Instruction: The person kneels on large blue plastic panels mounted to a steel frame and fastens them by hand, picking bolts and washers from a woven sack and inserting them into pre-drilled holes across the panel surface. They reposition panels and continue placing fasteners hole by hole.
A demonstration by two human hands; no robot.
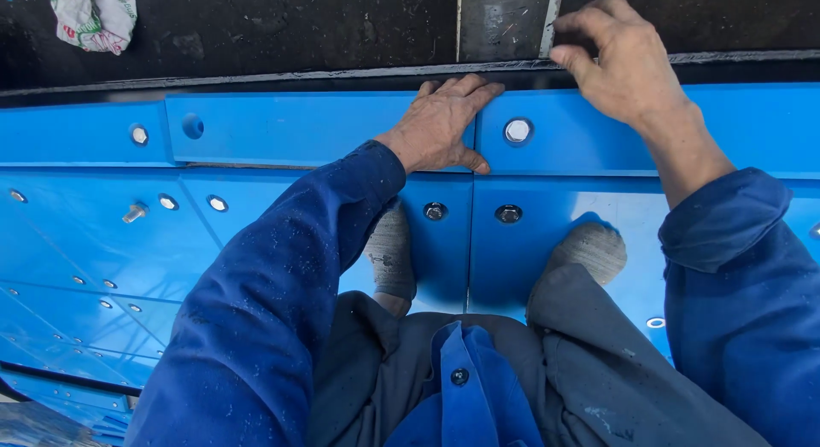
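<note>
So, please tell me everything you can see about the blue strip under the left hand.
The blue strip is a long flat bar that looks like smooth, glossy plastic. It lies along the top edge of the blue panels, just below a dark, rough surface. One round hole near its left end is empty. Its right end meets a similar strip that carries a silver bolt. The left hand lies flat on this joint, palm down, fingers reaching over the upper edge.
</note>
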